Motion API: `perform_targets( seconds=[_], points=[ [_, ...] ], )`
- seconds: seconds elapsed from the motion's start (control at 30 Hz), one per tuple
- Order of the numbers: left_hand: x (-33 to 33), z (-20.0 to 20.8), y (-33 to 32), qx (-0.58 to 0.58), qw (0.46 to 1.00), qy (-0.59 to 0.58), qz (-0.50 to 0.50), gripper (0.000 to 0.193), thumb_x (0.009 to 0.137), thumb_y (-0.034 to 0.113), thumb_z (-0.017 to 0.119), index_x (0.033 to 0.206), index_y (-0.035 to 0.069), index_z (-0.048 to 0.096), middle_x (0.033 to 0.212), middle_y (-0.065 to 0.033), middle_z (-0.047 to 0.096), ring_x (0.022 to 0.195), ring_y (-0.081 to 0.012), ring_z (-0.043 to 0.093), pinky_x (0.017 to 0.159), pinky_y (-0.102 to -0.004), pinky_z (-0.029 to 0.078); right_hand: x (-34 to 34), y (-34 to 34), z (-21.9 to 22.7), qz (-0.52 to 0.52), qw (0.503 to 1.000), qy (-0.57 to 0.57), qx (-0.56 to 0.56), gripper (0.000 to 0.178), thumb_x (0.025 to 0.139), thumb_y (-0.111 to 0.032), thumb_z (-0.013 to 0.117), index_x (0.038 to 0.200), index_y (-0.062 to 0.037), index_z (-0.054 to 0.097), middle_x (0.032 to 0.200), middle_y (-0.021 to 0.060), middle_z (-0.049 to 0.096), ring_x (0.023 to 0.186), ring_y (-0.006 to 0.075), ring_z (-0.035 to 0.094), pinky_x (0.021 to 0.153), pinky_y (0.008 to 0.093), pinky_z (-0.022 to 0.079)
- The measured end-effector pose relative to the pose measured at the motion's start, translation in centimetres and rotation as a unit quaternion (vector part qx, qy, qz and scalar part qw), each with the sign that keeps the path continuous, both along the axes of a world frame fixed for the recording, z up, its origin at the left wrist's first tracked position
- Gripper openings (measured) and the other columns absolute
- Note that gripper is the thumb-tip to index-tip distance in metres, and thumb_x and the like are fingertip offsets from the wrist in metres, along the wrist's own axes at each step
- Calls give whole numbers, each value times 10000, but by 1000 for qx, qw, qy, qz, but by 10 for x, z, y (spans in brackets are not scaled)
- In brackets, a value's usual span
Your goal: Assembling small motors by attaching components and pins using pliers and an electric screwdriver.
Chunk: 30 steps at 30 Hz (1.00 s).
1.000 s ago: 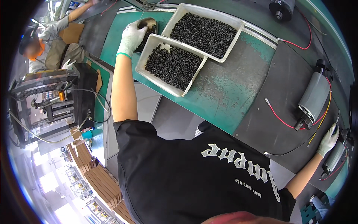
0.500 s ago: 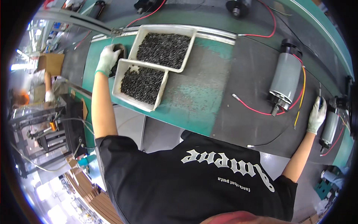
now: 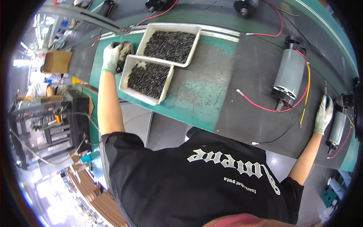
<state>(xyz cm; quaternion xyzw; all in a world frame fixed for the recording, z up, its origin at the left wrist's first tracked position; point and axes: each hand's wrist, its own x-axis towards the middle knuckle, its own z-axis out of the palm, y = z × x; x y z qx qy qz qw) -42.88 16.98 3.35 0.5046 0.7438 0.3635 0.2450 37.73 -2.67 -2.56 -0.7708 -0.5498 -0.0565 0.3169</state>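
Note:
My left hand (image 3: 111, 57), in a white glove, is at a small dark container (image 3: 129, 48) beside the white bins. Its fingers are bent together at the container's near side; what they pinch is hidden. Dark bits lie inside that container. Far to the right, my gloved right hand (image 3: 323, 118) is closed round a screwdriver (image 3: 325, 90), its thin metal shaft pointing away from me. Between this hand and the bench middle lies a grey cylindrical motor (image 3: 290, 72) with red and yellow wires. A smaller-looking grey motor (image 3: 336, 128) lies just right of my right hand.
Two white bins (image 3: 169, 77) of small black parts overlap at the bench's left. More motors (image 3: 245, 7) with red leads lie along the far side. A metal rail (image 3: 83, 20) crosses the far left. A machine frame (image 3: 49, 121) and cardboard box (image 3: 56, 61) stand left.
The view has shifted slightly, moving the bins rightward in the picture. My left hand has drawn back a little at the dark container, showing more of its inside. My right hand keeps the screwdriver.

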Motion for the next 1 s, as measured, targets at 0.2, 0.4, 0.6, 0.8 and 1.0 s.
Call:
perform_targets(
  seconds=[0.2,0.4,0.6,0.8,1.0],
  points=[
    [-28,3,-14,22,977,-206,55,111,887,111,629,945,17,636,766,-48,622,614,-103,525,525,-235,418,2,5,-1,10,999,32,-6,517,960,-396,537,1214,54,564,1160,194,612,1069,278,570,949,346,418],
    [-15,10,-32,55,948,-314,16,148,903,57,577,976,-71,590,849,-106,623,677,-123,552,598,-242,446,6,5,-2,23,999,37,7,479,964,-360,550,1210,50,568,1119,149,628,1015,216,577,901,303,429],
    [196,61,-93,149,786,-575,-171,180,891,149,589,1024,27,592,886,-63,630,766,-138,559,702,-286,460,-74,-22,74,27,955,250,159,417,927,-101,607,1311,27,506,1191,49,602,1008,97,563,860,225,445],
    [391,86,-142,-19,708,-625,-329,147,905,141,581,1003,32,572,950,-99,592,697,-138,468,596,-273,391,-186,-4,187,311,949,-43,17,530,727,-124,643,1238,0,577,1121,148,617,1002,247,587,904,361,452],
    [412,103,-142,-41,659,-672,-335,201,922,144,558,1059,1,593,988,-111,601,690,-128,459,583,-237,377,-189,-12,232,262,938,-225,42,560,577,-287,723,1061,-7,712,832,164,606,758,282,584,693,348,494]
  ],
)
